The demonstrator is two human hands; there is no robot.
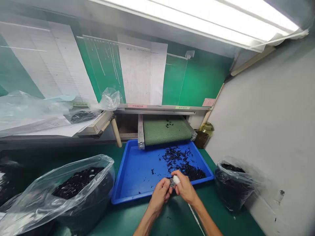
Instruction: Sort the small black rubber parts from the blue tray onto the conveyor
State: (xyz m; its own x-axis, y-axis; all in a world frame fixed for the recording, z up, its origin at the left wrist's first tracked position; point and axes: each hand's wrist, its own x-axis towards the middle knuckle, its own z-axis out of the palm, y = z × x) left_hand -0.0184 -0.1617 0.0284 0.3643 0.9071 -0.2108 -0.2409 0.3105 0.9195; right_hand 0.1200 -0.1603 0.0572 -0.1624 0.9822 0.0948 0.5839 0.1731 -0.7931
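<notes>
My left hand (159,194) and my right hand (185,187) meet over the near edge of a blue tray (137,173). Between their fingertips they pinch a small dark ring-shaped part (172,183). A white cot covers one right fingertip. Both hands are closed around the part. A heap of small black parts (183,163) lies in the tray's right half, just beyond my right hand. A green ribbed conveyor belt (166,131) ends above the tray's far edge, with a few black bits on it.
A large clear bag of black parts (73,186) sits left of the tray. A smaller bagged bin (230,183) stands at the right by a grey wall. A bottle (205,132) sits beside the belt. Papers hang on the green back panel.
</notes>
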